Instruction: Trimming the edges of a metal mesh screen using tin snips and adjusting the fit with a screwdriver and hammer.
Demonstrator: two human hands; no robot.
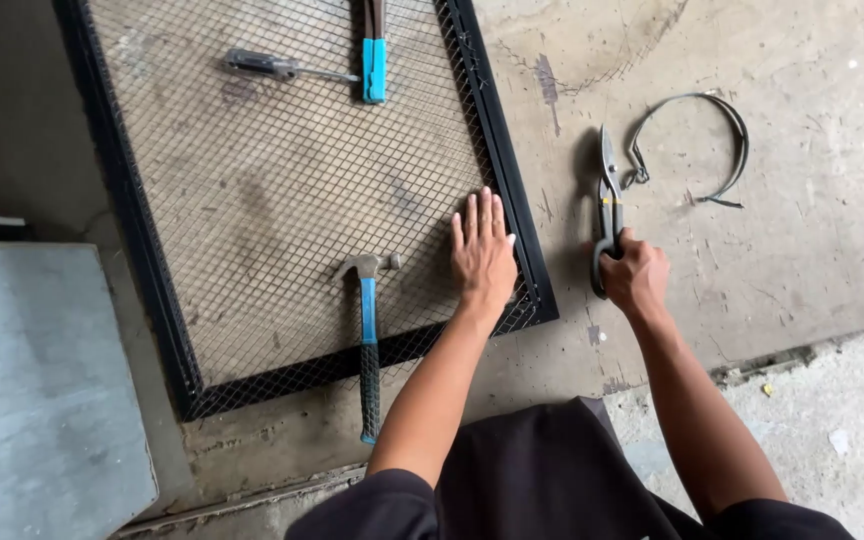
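Observation:
A black rectangular frame (517, 220) covered with wire mesh (282, 200) lies flat on the concrete floor. My left hand (482, 255) rests palm down on the mesh near the frame's right rail, fingers spread. To the right of the frame, my right hand (635, 277) grips the handles of grey metal snips (608, 185), whose blades point away from me on the floor.
A claw hammer (367, 330) with a blue and black handle lies on the mesh near my left hand. A screwdriver (277, 68) and a blue-handled tool (375, 60) lie farther up. A bent metal strap (712, 130) lies right of the snips. A grey slab (37, 390) sits at left.

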